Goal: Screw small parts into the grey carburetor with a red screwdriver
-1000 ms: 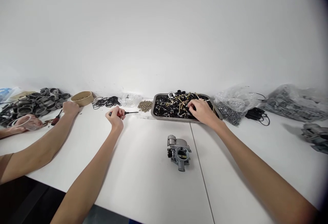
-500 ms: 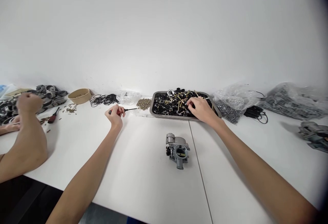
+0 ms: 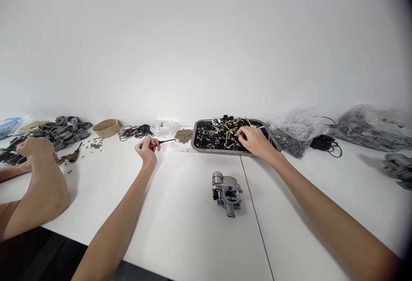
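In my left hand [image 3: 148, 149] is a screwdriver [image 3: 166, 141], its thin dark shaft pointing right toward a heap of small brass parts [image 3: 184, 135]. My right hand [image 3: 253, 140] reaches over the right part of a grey tray [image 3: 222, 150] filled with black caps and brass-coloured rods. Its fingers are curled together among these parts; what they pinch, if anything, is hidden. Between my forearms, a grey metal carburetor [image 3: 227, 193] rests on the white table, its round bore facing me.
At the left a co-worker's hand [image 3: 37, 148] is near piled grey castings [image 3: 69, 131]. A red screwdriver [image 3: 75, 154], a tan bowl [image 3: 106, 128] and black rubber rings [image 3: 135, 131] lie along the wall. Plastic bags [image 3: 291, 133] and another carburetor [image 3: 397, 167] are at the right.
The whole view has shifted slightly, so things appear a little further right and lower. My hands keep nearly the same places over the table and tray. The co-worker's raised hand has lowered.
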The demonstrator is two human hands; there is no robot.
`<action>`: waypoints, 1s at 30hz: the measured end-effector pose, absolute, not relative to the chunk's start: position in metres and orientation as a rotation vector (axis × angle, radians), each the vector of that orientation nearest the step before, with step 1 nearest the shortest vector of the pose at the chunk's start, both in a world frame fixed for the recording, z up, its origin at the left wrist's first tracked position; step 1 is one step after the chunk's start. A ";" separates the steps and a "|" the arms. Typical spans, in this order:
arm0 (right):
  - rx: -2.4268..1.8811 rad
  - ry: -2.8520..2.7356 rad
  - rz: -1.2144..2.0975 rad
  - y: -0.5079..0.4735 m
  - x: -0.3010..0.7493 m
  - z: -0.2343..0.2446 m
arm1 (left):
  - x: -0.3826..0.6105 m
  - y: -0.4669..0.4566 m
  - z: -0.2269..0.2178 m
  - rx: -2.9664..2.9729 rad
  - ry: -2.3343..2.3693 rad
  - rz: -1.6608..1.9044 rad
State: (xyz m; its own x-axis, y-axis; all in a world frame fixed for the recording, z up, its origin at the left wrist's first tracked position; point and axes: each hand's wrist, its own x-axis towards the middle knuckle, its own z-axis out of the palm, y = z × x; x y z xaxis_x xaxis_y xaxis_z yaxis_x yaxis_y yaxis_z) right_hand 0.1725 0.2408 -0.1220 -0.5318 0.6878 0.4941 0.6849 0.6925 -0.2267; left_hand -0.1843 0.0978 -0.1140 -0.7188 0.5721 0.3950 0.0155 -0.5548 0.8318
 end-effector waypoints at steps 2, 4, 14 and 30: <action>-1.053 -2.344 0.009 0.240 0.172 -0.121 | -0.183 0.096 -0.110 0.956 1.237 2.326; -1.056 -2.346 0.011 0.239 0.172 -0.120 | -0.182 0.095 -0.107 0.961 1.224 2.332; -1.063 -2.345 0.015 0.239 0.172 -0.121 | -0.179 0.096 -0.109 0.947 1.224 2.325; -1.070 -2.331 -0.002 0.240 0.172 -0.122 | -0.163 0.087 -0.084 0.729 1.101 2.040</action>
State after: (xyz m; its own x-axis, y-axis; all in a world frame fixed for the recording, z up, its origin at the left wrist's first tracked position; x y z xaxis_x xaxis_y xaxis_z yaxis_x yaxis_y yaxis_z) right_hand 0.1720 0.2402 -0.1216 -0.5180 0.6967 0.4962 0.6977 0.6798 -0.2261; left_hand -0.1632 0.0874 -0.0835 -0.5991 0.7871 0.1465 -0.3094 -0.3964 0.8644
